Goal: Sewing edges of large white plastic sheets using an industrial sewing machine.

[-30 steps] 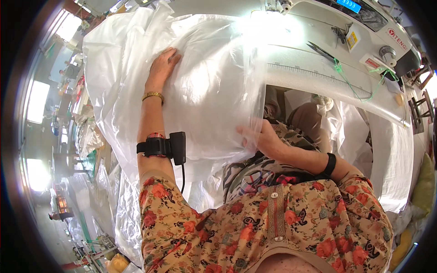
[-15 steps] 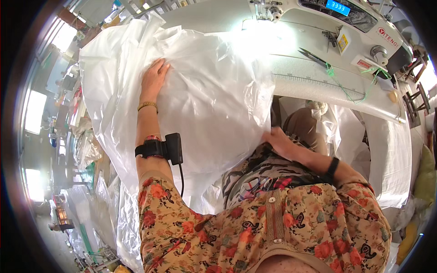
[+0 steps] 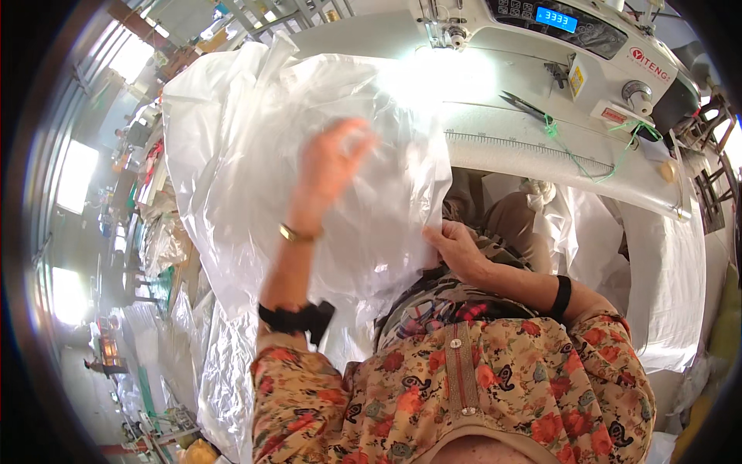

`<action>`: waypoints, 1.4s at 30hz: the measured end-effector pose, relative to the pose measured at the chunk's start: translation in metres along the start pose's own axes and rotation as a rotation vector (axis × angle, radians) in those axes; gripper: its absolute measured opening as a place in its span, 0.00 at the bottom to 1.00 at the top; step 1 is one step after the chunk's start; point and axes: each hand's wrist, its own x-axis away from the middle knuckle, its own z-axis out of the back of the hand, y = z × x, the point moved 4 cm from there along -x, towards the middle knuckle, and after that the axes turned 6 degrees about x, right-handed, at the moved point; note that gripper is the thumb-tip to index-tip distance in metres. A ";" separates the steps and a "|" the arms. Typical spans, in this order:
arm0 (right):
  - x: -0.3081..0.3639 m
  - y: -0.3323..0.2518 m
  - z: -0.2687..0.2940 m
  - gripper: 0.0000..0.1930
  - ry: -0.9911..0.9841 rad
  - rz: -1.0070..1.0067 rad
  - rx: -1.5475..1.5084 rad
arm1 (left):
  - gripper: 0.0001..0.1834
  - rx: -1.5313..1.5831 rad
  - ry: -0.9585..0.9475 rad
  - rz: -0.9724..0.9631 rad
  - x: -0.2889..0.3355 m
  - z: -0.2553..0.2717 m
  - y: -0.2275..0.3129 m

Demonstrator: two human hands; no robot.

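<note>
A large white, glossy plastic sheet (image 3: pixel 255 147) spreads over the sewing machine table and hangs down over my lap. My left hand (image 3: pixel 332 166) is above its middle, smeared by motion with the fingers seemingly curved; whether it touches the sheet I cannot tell. At the sheet's right edge, close to my lap, my right hand (image 3: pixel 460 251) pinches the plastic between thumb and fingers. The sheet's far right corner lies by the bright light under the head of the sewing machine (image 3: pixel 580 46).
Dark thread snips (image 3: pixel 525 104) with green thread (image 3: pixel 576 151) lie on the table, right of the sheet. A ruler strip (image 3: pixel 533 149) runs along the table's front edge. White material (image 3: pixel 665 286) hangs at the right. More crumpled plastic (image 3: pixel 228 379) is at the lower left.
My left hand has left its flat rest on the sheet and moved right and nearer to me. The sheet's right edge has risen slightly at my right hand, whose pinch now shows clearly.
</note>
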 end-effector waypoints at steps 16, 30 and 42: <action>0.034 -0.018 -0.007 0.16 -0.225 0.151 0.132 | 0.08 -0.033 -0.161 0.105 0.113 -0.054 0.058; 0.060 -0.044 -0.021 0.06 -0.182 0.501 0.700 | 0.04 0.047 -0.227 0.092 0.131 -0.072 0.070; 0.064 -0.043 -0.041 0.06 -0.424 0.618 0.882 | 0.03 0.205 -0.155 0.218 0.147 -0.051 0.075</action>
